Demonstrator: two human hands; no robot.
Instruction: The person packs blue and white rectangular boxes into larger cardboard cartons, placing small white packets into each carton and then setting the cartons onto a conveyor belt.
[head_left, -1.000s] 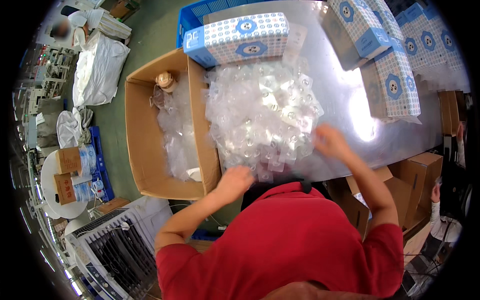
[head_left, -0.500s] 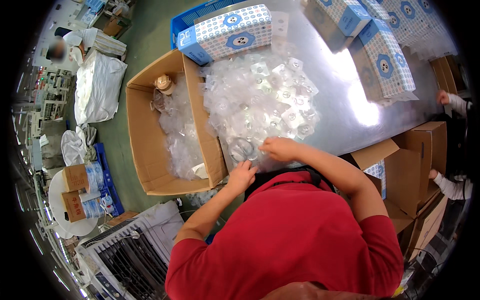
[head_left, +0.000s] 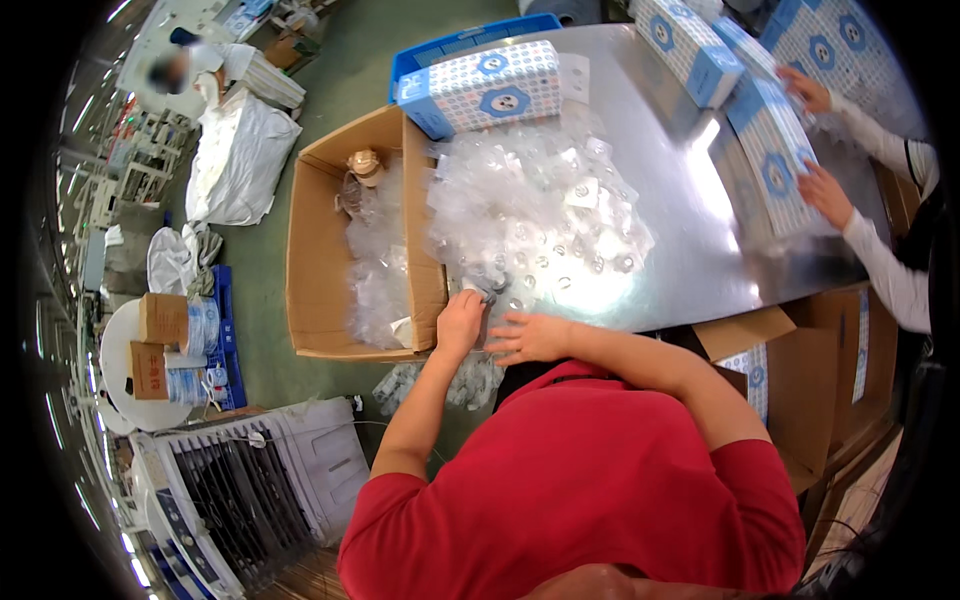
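At the near left edge of the metal table, my left hand (head_left: 460, 322) is closed at the fingertips on a small clear-greyish plastic bag (head_left: 486, 286). What the bag contains is too blurred to make out. Close beside it on the right, my right hand (head_left: 533, 338) has its fingers spread and grips nothing. Just beyond both hands lies a wide heap of clear plastic bags (head_left: 545, 215), several showing small round grey pieces. The open cardboard box (head_left: 424, 230) left of the heap holds more clear plastic.
A blue-and-white patterned carton (head_left: 505, 92) stands behind the heap, by a blue crate (head_left: 405, 58). Patterned cartons (head_left: 778, 165) line the table's right side, where a co-worker's hands (head_left: 825, 195) touch one. Open cardboard boxes (head_left: 800, 365) stand at my right, a slatted grey appliance (head_left: 250, 490) at my left.
My right hand has gone from a pinch to spread fingers and drawn back toward me. The rounded clear bundle by my left hand looks gathered smaller. The co-worker's hands have reached the cartons.
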